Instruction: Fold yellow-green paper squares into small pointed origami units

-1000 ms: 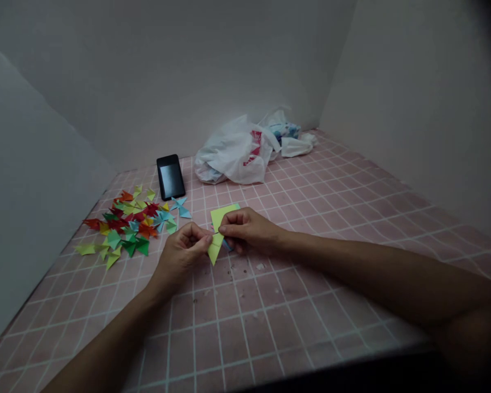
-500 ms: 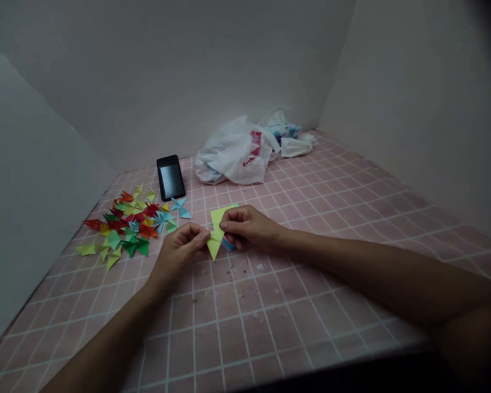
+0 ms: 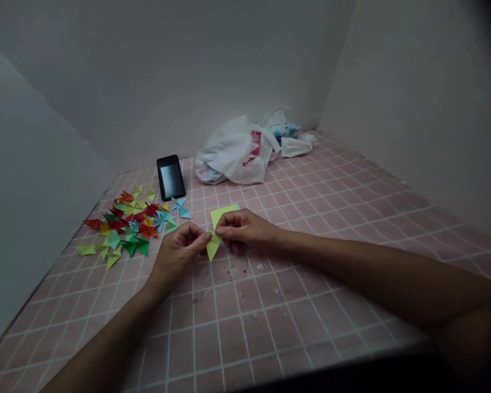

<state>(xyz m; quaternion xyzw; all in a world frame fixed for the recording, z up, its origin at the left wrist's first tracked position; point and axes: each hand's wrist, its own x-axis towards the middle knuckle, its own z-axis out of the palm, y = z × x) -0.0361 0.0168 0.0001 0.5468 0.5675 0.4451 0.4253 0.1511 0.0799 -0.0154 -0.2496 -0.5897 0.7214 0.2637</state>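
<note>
Between both hands is a small folded piece of yellow-green paper [image 3: 213,248], its pointed end hanging toward me. My left hand [image 3: 182,245] pinches its left side between thumb and fingers. From the right, my right hand [image 3: 243,232] grips the same paper, fingertips closed close to the left thumb. Just behind the hands lies a stack of square paper sheets [image 3: 224,210], yellow-green on top with a bluish edge showing; the right hand partly covers it. Left of my left hand spreads a pile of folded paper shapes [image 3: 131,221] in red, orange, yellow, green and blue.
A black phone [image 3: 171,179] lies behind the pile. Farther back, a crumpled white plastic bag [image 3: 237,150] with red print rests near the wall, beside more bags [image 3: 297,144]. Small paper scraps [image 3: 261,266] dot the pink tiled surface [image 3: 245,327]. Pale walls stand on several sides.
My right hand has shifted slightly down and left, closer to the left thumb. The folded paper's point has tilted a little leftward. My left hand stays nearly still.
</note>
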